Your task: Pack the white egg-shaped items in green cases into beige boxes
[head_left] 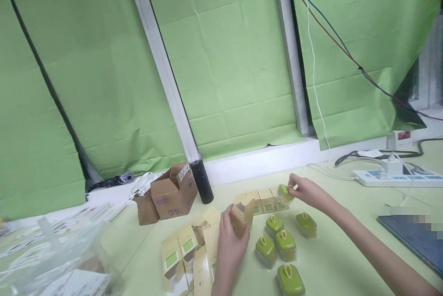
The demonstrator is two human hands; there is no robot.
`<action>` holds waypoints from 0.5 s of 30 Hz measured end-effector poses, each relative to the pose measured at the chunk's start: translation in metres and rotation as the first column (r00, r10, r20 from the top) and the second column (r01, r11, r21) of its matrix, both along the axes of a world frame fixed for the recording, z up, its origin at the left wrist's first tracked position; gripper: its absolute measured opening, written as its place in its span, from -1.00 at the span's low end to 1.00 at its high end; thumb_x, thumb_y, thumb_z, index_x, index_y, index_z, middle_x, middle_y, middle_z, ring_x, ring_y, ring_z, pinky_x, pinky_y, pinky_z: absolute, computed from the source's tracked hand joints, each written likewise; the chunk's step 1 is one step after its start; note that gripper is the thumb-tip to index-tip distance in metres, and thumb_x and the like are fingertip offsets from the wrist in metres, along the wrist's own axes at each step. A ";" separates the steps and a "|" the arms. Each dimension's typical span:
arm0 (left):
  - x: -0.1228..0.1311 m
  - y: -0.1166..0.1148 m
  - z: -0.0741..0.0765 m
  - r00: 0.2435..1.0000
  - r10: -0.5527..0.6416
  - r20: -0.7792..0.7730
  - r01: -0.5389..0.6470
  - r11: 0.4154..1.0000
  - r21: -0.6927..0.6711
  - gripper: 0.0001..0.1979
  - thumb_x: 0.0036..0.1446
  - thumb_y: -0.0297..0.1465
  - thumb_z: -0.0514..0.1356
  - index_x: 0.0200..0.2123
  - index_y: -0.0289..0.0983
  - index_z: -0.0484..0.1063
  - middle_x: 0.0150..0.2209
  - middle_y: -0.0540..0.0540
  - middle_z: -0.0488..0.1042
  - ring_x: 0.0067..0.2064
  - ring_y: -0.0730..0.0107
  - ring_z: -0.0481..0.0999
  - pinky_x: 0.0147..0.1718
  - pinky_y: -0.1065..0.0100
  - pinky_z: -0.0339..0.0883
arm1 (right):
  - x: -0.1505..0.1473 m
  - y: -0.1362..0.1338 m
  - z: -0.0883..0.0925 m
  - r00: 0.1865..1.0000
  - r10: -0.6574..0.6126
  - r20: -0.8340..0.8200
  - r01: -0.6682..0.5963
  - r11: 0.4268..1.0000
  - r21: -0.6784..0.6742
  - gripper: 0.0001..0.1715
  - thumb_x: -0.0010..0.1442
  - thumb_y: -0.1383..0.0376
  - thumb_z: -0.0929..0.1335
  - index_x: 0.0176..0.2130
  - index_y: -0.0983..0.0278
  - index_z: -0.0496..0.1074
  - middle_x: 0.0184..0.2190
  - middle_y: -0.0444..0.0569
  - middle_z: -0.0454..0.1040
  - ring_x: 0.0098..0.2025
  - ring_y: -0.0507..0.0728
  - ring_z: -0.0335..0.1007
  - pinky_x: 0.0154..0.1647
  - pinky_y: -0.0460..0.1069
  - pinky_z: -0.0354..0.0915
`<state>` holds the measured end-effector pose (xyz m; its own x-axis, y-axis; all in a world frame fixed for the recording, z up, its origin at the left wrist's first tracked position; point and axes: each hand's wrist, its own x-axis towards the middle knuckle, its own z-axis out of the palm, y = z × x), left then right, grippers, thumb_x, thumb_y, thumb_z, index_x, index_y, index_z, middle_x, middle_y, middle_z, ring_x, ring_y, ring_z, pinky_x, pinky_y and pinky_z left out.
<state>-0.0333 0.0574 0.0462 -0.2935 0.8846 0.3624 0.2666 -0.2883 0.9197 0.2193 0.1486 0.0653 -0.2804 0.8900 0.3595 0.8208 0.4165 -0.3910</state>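
Note:
My left hand [232,243] is wrapped round a small tan cardboard box [240,220] whose top flaps stand open. To its right, my right hand [305,189] pinches a small green-lidded container [284,192], held up near the back row of boxes. Several similar containers with green lids and pale loops, one of them a green-lidded container in front [290,279], lie on the table between and below my hands. A row of tan boxes with green windows [266,204] stands behind them. More window boxes [180,254], some with flaps up, are left of my left hand.
A brown carton [175,194] and a black cylinder [202,181] stand at the back by the wall. Clear plastic bags [65,259] lie at left. On the right are a power strip [401,178] with cables and a dark tablet-like device [415,240]. Green blinds [228,56] hang behind.

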 end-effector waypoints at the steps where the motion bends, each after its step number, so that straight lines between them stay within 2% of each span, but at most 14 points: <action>1: 0.000 0.003 -0.001 0.995 0.000 0.103 0.004 0.999 -0.032 -0.44 -0.22 -0.38 0.34 -0.07 -0.25 0.28 -0.05 -0.23 0.38 0.00 0.08 0.37 0.02 0.14 0.18 | 0.004 0.005 -0.007 0.999 -0.037 0.029 0.038 0.999 -0.013 -0.87 0.11 0.41 0.18 -0.38 0.26 0.29 -0.48 -0.01 0.47 -0.46 0.15 0.39 -0.47 -0.03 0.17; 3: 0.001 0.007 -0.004 0.958 -0.035 0.285 0.061 0.995 -0.084 -0.38 -0.28 -0.33 0.38 -0.10 -0.28 0.25 -0.09 -0.27 0.42 -0.12 0.11 0.47 -0.14 0.19 0.32 | 0.008 0.010 -0.018 0.993 -0.066 0.095 0.069 0.997 -0.038 -0.87 0.03 0.46 0.22 -0.44 0.28 0.31 -0.53 0.02 0.46 -0.48 0.19 0.39 -0.46 -0.01 0.15; 6: 0.004 0.009 -0.005 0.883 -0.054 0.467 0.124 0.985 -0.121 -0.40 -0.21 -0.28 0.37 -0.09 -0.28 0.22 -0.15 -0.26 0.46 -0.16 0.12 0.50 -0.29 0.26 0.38 | 0.002 0.002 -0.021 0.986 -0.005 0.167 0.013 0.999 -0.048 -0.80 -0.04 0.51 0.26 -0.39 0.31 0.40 -0.47 0.06 0.50 -0.42 0.24 0.44 -0.35 0.08 0.22; 8: 0.005 0.007 -0.004 0.830 -0.028 0.558 0.134 0.979 -0.150 -0.46 -0.13 -0.29 0.33 -0.08 -0.27 0.21 -0.16 -0.24 0.47 -0.15 0.14 0.50 -0.33 0.29 0.39 | -0.012 -0.010 -0.015 0.979 0.090 0.180 -0.088 0.996 -0.022 -0.60 -0.06 0.50 0.31 -0.17 0.26 0.41 -0.21 0.08 0.50 -0.22 0.24 0.45 -0.15 0.12 0.22; 10: 0.006 0.005 -0.002 0.776 -0.035 0.630 0.171 0.973 -0.158 -0.55 -0.06 -0.32 0.29 -0.10 -0.28 0.25 -0.16 -0.22 0.48 -0.20 0.21 0.51 -0.34 0.31 0.40 | -0.033 -0.025 -0.008 0.955 0.232 0.183 -0.240 0.970 0.026 -0.30 -0.08 0.45 0.38 0.06 0.10 0.26 0.11 -0.04 0.29 0.07 0.19 0.27 0.04 0.06 0.15; 11: 0.006 0.004 -0.001 0.749 -0.053 0.661 0.201 0.968 -0.150 -0.60 -0.04 -0.33 0.28 -0.12 -0.29 0.28 -0.18 -0.21 0.49 -0.24 0.25 0.52 -0.34 0.33 0.40 | -0.046 -0.032 -0.006 0.930 0.316 0.189 -0.331 0.942 0.053 -0.23 -0.05 0.43 0.39 0.11 0.01 0.19 0.19 -0.13 0.18 0.17 0.15 0.15 0.10 0.03 0.12; 12: 0.005 0.003 0.000 0.722 -0.080 0.688 0.234 0.963 -0.134 -0.66 -0.01 -0.34 0.27 -0.15 -0.31 0.31 -0.21 -0.20 0.49 -0.27 0.29 0.52 -0.34 0.34 0.41 | -0.058 -0.038 -0.005 0.888 0.409 0.210 -0.440 0.889 0.129 -0.22 -0.01 0.45 0.38 0.14 0.03 0.15 0.22 -0.11 0.14 0.21 0.16 0.09 0.14 0.08 0.09; 15: 0.003 0.002 0.003 0.634 -0.131 0.762 0.316 0.943 -0.101 -0.79 0.03 -0.39 0.24 -0.25 -0.35 0.39 -0.35 -0.15 0.50 -0.36 0.38 0.50 -0.36 0.37 0.41 | -0.088 -0.048 -0.012 0.817 0.497 0.293 -0.575 0.746 0.337 -0.41 0.10 0.50 0.32 0.11 0.19 0.21 0.14 -0.02 0.28 0.17 0.16 0.15 0.17 0.12 0.09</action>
